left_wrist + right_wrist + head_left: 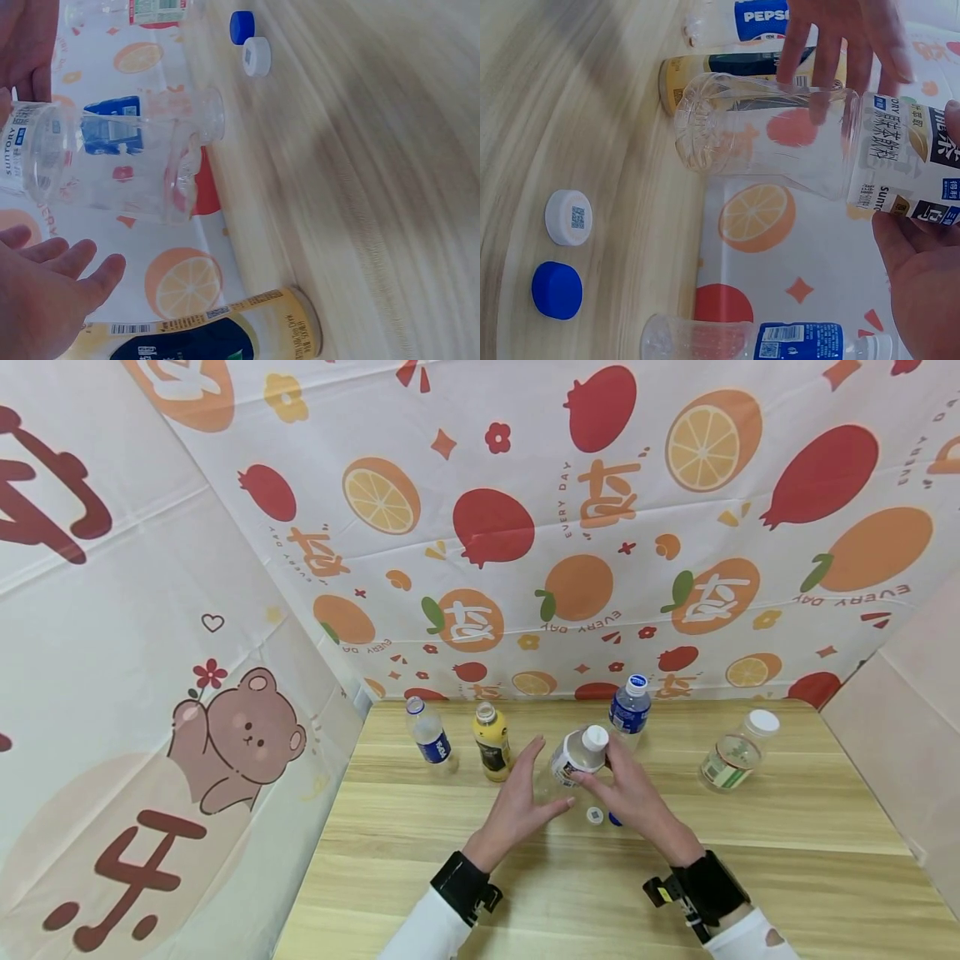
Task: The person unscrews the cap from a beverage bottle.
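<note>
Table (600, 902): over its middle you had a bottle (567, 766) raised, apparently clear of the wood; I judged the step in hand to be steadying it, and the next move to call for a firm right grip while the left closed in.
Right hand (636, 793): your thumb and fingers were clamped round the bottle's labelled part, below its white top (596, 737).
Left hand (517, 810): your fingers were spread well apart just beside the bottle, holding nothing; no contact showed.
Jar (733, 760): it stood well to your right.
Other bottles: the blue-label one (628, 714) stood behind your right hand, the yellow one (492, 745) near your left, the Pepsi one (433, 739) beyond that.
Caps: white (568, 217) and blue (557, 290) lay side by side on the table, between your hands.
</note>
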The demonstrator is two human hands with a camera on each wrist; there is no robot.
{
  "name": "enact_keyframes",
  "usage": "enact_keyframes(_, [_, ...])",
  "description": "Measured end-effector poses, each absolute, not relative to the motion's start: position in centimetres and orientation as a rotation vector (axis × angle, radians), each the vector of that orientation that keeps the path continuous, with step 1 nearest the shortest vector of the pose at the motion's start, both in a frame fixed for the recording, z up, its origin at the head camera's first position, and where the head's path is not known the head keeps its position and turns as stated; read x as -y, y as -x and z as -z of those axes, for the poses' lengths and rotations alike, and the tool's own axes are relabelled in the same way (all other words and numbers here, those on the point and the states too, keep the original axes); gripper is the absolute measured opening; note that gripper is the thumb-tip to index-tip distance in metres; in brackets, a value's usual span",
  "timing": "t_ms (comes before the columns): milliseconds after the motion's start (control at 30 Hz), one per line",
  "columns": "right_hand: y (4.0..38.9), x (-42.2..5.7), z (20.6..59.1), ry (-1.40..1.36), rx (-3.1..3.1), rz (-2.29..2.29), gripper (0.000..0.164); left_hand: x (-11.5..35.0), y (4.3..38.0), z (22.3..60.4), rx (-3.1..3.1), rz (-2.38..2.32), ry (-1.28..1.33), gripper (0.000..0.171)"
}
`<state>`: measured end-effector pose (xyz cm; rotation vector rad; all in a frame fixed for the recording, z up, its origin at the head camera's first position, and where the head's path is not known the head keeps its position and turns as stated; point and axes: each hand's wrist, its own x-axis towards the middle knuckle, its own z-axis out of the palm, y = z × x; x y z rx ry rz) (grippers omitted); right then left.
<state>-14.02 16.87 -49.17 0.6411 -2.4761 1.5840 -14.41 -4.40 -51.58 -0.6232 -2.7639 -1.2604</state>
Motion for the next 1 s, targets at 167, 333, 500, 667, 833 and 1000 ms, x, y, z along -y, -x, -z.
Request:
enact_keyframes(167, [13.74,-16.71,49.43,-0.688,2.5,-1.57,0.07,4.26,14.92,51.63,2.752,1.215,0.657,0.102])
enact_keyframes(333, [13.51,-16.59,49.42,-0.711,2.535,-1.588,0.072,4.12,15.04,51.66,2.749,1.173,0.666,0.102])
enact_keyframes(500, [13.38,-16.56,49.44,-0.733,2.556,-1.618,0.074,4.1,14.98,51.59,2.742,1.184,0.683,0.101])
enact_keyframes(667, [13.26,-16.49,49.45,-0.793,2.55,-1.578,0.076,4.15,14.99,51.84,2.763,1.217,0.696,0.104])
enact_keyframes(833, [13.31,-16.45,49.8,-0.832,2.52,-1.55,0.076,4.19,15.09,52.21,2.703,1.196,0.81,0.097])
enact_keyframes(1000, [13.34,-16.43,50.14,-0.822,2.531,-1.535,0.076,4.17,15.06,52.48,2.647,1.185,0.899,0.087])
